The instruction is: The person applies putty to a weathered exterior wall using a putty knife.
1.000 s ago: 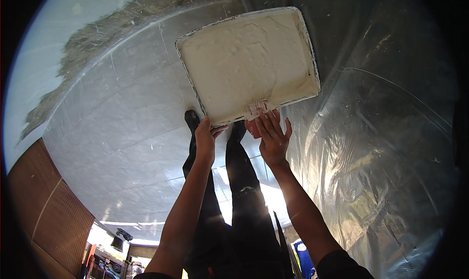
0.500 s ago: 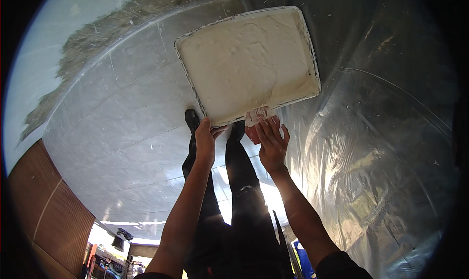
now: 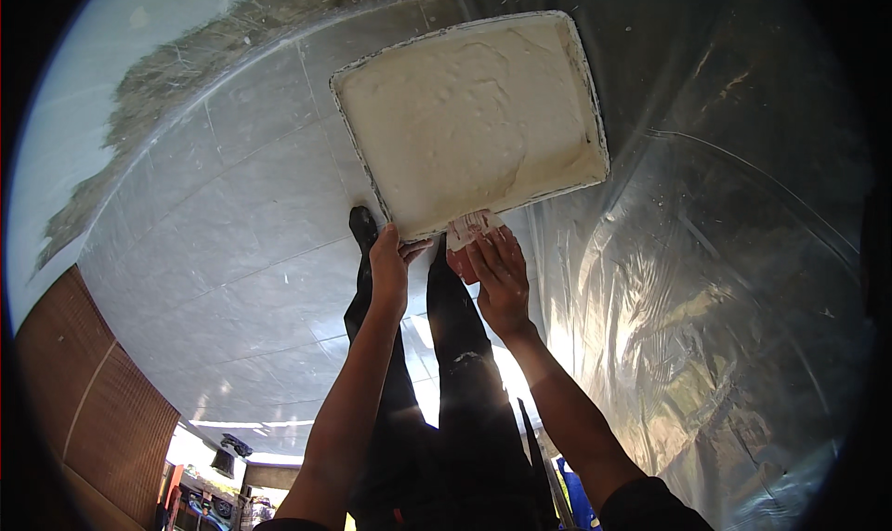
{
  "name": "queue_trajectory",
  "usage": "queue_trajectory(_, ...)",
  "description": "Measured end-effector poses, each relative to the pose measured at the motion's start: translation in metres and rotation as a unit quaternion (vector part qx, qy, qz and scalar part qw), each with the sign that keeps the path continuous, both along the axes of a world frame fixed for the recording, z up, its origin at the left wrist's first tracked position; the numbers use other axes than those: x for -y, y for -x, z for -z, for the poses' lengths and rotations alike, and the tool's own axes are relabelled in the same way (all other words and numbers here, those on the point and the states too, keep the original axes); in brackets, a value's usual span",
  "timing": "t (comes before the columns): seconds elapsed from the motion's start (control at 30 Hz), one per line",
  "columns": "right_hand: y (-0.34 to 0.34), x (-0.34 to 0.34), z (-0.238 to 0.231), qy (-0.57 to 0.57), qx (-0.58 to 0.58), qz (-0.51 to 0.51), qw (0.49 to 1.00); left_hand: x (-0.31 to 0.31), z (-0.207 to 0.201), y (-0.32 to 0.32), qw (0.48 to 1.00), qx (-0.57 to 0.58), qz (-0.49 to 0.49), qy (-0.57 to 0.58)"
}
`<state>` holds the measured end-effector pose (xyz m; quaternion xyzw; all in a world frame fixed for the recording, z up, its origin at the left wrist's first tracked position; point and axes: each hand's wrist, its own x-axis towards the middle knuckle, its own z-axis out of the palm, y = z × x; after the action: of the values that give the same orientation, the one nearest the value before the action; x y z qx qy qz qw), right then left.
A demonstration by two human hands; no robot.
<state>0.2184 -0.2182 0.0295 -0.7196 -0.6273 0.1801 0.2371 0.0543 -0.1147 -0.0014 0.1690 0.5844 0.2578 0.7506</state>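
A rectangular tray (image 3: pixel 355 142) with a paste-crusted rim is held out in front of me, tilted a little. Smooth off-white paste (image 3: pixel 465 113) covers its inside. My left hand (image 3: pixel 390 266) is closed on the near left corner, thumb on the rim and fingers reaching under. Just right of it, my right hand (image 3: pixel 505 285) holds a flat reddish scraper (image 3: pixel 461 263), fingers laid along its face. Wet paste coats the scraper's far end, which is at the tray's near rim; whether they touch is hard to tell.
Grey sheeting or tiled floor (image 3: pixel 232 224) lies below, with my dark boots and trousers (image 3: pixel 465 364) under the tray. Shiny, wrinkled plastic sheeting (image 3: pixel 650 327) spreads along the right. A brown ribbed panel (image 3: pixel 93 392) stands at the lower left, and a partly coated pale surface (image 3: pixel 93 113) curves at the upper left.
My right hand and the scraper have moved left and slightly toward me along the tray's near rim. The left hand and the tray have hardly moved.
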Motion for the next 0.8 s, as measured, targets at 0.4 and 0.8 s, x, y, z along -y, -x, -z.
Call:
queue_trajectory(0.4, 0.016, -0.033, -0.030, 0.082, -0.455, 0.363, 0.809, 0.000, 0.000, 0.000, 1.000, 0.004, 0.011, 0.011)
queue_trajectory(0.8, -0.018, -0.030, -0.035, 0.061, -0.664, 0.426, 0.611, 0.001, -0.001, -0.001, 1.000, -0.008, -0.006, 0.004)
